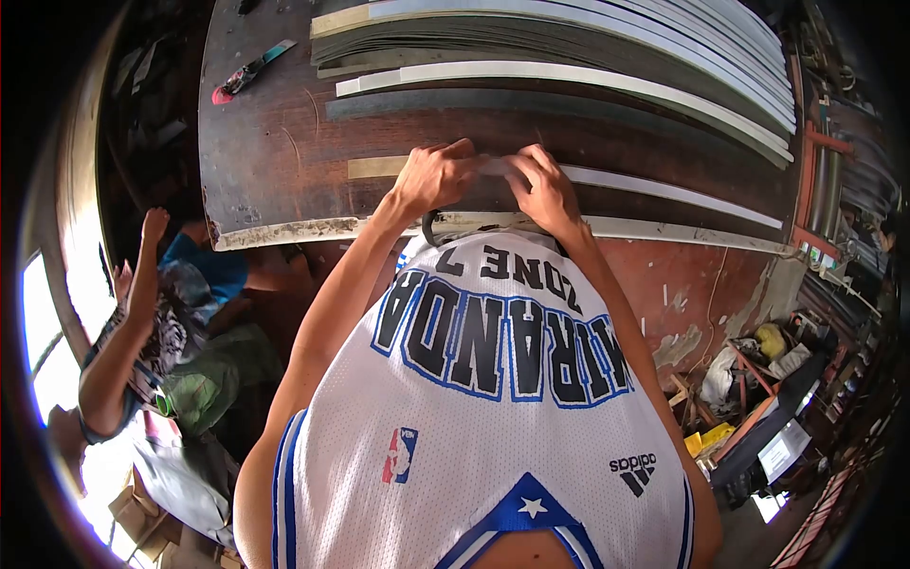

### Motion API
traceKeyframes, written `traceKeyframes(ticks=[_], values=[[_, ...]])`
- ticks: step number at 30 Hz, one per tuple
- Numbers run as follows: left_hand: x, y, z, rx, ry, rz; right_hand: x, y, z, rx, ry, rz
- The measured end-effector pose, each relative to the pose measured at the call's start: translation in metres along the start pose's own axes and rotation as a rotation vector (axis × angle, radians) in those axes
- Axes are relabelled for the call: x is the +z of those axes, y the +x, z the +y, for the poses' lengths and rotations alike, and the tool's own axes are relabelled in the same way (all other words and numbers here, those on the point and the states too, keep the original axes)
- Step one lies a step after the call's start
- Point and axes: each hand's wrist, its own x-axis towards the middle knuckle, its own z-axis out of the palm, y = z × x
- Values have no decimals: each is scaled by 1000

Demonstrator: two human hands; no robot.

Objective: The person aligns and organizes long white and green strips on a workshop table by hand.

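dark wooden table (261, 147) | chipped red surface (682, 275) | bright opening (43, 332), left

A slim tool (254, 71) with a pinkish-red end and a teal one lies near the far left corner of the dark tabletop (256, 142). Over on the left, somebody (116, 365) sits with one forearm raised, wearing blue shorts (216, 273), a green cloth or bag (204, 384) beside them and cardboard boxes (142, 507) lower down. The red wall (678, 275) beneath the table is flaking. To the right there's clutter: a white bag (720, 377), something bright yellow (709, 438), and a reddish frame (809, 180).
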Motion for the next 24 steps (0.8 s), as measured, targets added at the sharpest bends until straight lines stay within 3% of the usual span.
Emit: traceKeyframes(ticks=[5, 7, 10, 17, 24], values=[[-19, 6, 10, -78, -32, -80, 9, 4, -1, -37, 13, -2], [-36, 6, 7, -133, -255, -113, 10, 4, 0, -33, 11, -3], [-40, -3, -13, -68, -220, -173, 9, 3, 1, -20, 17, -7], [-51, -21, -20, -25, -173, -19, 6, 3, -1, 13, 16, -41], [-48, -30, -15, -111, -137, -35, 3, 8, -8, 12, 11, -71]])
